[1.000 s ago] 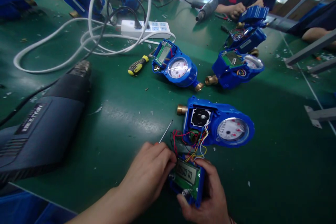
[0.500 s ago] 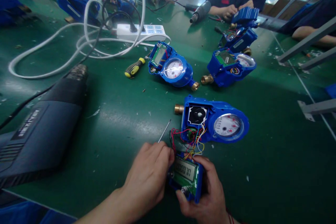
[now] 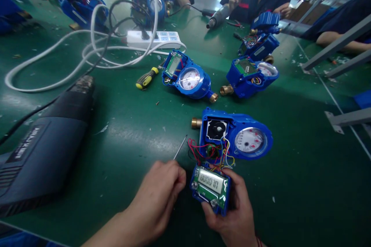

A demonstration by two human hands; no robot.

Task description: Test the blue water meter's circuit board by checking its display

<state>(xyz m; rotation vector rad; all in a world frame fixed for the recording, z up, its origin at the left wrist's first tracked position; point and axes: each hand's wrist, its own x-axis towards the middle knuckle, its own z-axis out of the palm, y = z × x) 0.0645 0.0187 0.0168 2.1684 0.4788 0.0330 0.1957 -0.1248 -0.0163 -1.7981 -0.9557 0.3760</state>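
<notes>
My right hand is closed around a blue display module, a green circuit board with a lit-up number readout in a plastic case. Colored wires run from it to an opened blue water meter just beyond, which has a round dial and a brass fitting. My left hand is closed on a thin screwdriver, whose metal shaft points away from me; its handle is hidden in the fist. A small gap separates this hand from the module.
A heat gun lies at the left. Farther off are a yellow-black screwdriver, two more meters and a white power strip with looping cable. Co-workers' hands are at the far side. Metal bars stick in from the right.
My left hand has drawn back leftward from the module. My right hand has shifted the module slightly right, baring the whole readout. A co-worker's hands across the table have moved apart.
</notes>
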